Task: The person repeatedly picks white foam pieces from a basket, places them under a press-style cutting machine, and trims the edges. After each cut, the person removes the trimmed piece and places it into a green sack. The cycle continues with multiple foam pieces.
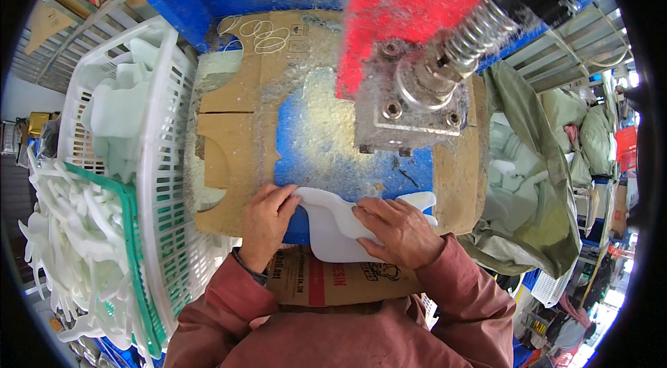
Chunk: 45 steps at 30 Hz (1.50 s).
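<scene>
A smooth white moulded piece (332, 230) with a curved, wavy outline lies at the near edge of the blue work surface (295, 132). My left hand (265, 221) pinches its left end between thumb and fingers. Over its right part my right hand (403, 232) is closed, with the fingers on top and the thumb at the near side. A lobe of the piece sticks out to the right beyond that hand. Ahead of both hands hangs a metal machine head (410, 114) with bolts and a spring (479, 38).
Dusty cardboard (236, 138) frames the surface, with pale powder (326, 111) on it. Left stand a white basket (160, 138) of white pieces and a green-rimmed crate (132, 229) heaped with thin white offcuts. At right, a green sack (556, 222) holds more pieces. A red machine part (410, 6) rises behind.
</scene>
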Available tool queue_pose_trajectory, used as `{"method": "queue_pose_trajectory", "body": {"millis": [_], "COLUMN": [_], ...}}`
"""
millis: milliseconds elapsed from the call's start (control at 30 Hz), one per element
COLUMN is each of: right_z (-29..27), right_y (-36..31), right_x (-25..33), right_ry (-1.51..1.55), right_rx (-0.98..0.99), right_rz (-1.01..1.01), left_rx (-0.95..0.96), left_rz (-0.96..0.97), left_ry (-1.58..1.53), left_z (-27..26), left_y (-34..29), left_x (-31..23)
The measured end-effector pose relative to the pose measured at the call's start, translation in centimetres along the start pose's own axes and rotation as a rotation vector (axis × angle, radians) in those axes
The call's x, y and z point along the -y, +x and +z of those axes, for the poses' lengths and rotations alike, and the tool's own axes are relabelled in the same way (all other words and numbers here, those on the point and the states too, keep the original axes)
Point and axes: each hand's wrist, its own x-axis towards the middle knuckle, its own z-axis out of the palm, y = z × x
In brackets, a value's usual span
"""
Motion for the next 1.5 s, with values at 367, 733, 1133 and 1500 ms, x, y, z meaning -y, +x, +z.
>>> {"method": "queue_pose_trajectory", "body": {"millis": [367, 733, 1133, 1500], "right_z": [0.3, 1.5, 0.7, -0.2], "right_y": [0.1, 0.7, -0.7, -6.7], "right_x": [-0.4, -0.5, -0.4, -1.8], "right_ry": [-0.070, -0.264, -0.313, 0.316], "right_rx": [0.008, -0.019, -0.055, -0.443], "right_rz": [0.026, 0.044, 0.077, 0.538], "left_rx": [-0.003, -0.028, 0.282, 0.414], "left_rz": [0.069, 0.054, 0.345, 0.337], "left_ry": [0.057, 0.029, 0.142, 0.243], "left_z": [0.3, 1.0, 3.1, 3.8], "left_y": [-0.1, 0.4, 0.4, 0.6], "left_x": [0.1, 1.2, -6.4, -7.9]}}
